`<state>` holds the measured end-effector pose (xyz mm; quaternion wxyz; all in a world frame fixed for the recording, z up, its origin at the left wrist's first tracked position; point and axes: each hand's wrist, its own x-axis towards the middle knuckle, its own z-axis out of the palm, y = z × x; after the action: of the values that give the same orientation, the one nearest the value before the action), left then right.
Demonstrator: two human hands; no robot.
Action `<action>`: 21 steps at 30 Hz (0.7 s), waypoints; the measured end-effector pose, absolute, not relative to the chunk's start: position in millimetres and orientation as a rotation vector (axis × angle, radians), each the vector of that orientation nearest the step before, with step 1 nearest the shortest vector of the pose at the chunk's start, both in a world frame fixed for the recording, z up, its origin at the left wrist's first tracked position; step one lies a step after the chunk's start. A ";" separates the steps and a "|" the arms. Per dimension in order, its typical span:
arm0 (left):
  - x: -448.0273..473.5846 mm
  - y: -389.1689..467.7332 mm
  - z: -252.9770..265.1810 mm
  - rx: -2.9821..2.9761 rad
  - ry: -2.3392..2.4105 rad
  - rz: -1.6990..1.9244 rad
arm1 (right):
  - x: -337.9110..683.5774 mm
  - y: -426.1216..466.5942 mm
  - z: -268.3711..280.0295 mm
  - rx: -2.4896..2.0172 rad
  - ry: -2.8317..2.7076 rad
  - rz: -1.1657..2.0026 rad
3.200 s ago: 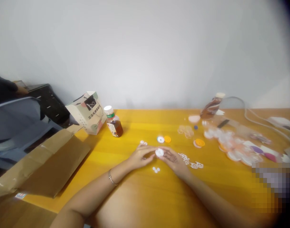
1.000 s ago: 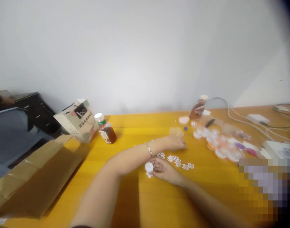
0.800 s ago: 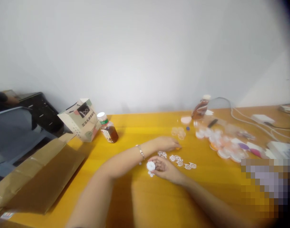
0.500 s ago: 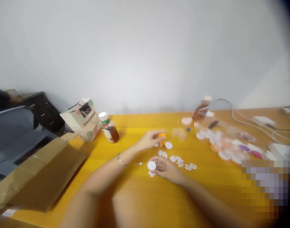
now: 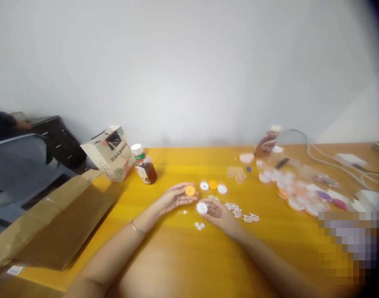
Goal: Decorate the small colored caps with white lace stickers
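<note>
Pinched in the fingers of my left hand [image 5: 173,199] is an orange disc [image 5: 190,190] with a small centre hole. My right hand [image 5: 218,212] grips a white disc [image 5: 202,208], slightly lower and to the right. The two discs are close but apart. Behind them on the table lie a white disc [image 5: 204,186], an orange disc [image 5: 213,185] and another white disc [image 5: 222,189] in a row. Several white spoked cut-out pieces [image 5: 237,212] lie beyond and right of my right hand. Small white round pieces [image 5: 199,226] sit just in front of it.
A cardboard box [image 5: 74,223] and a paper bag [image 5: 111,153] stand left, beside a bottle of dark drink [image 5: 145,167]. Another bottle [image 5: 266,142], a cluster of clear and white round pieces [image 5: 296,192] and cables [image 5: 329,153] are at right. A person's hand [image 5: 22,125] shows far left.
My left hand has come back from the row of discs, down and left, bringing an orange disc. My right hand, holding the white disc, has shifted slightly up and right.
</note>
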<state>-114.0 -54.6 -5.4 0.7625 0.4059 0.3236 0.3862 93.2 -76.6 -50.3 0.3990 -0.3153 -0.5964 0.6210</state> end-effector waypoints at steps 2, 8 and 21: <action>-113.6 -54.5 -10.3 0.873 0.705 0.859 | 93.8 -76.5 -49.6 -0.815 -1.486 1.556; -111.5 -57.4 -13.1 0.946 0.679 0.898 | 93.9 -77.7 -45.3 -0.842 -1.424 1.573; -108.4 -59.8 -17.6 1.268 0.736 0.834 | 91.9 -78.1 -41.4 -0.905 -1.413 1.544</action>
<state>-108.4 -59.8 -17.6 0.6651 0.5614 0.3257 0.3693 91.9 -78.1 -41.4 0.4174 -0.3607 -0.5632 0.6152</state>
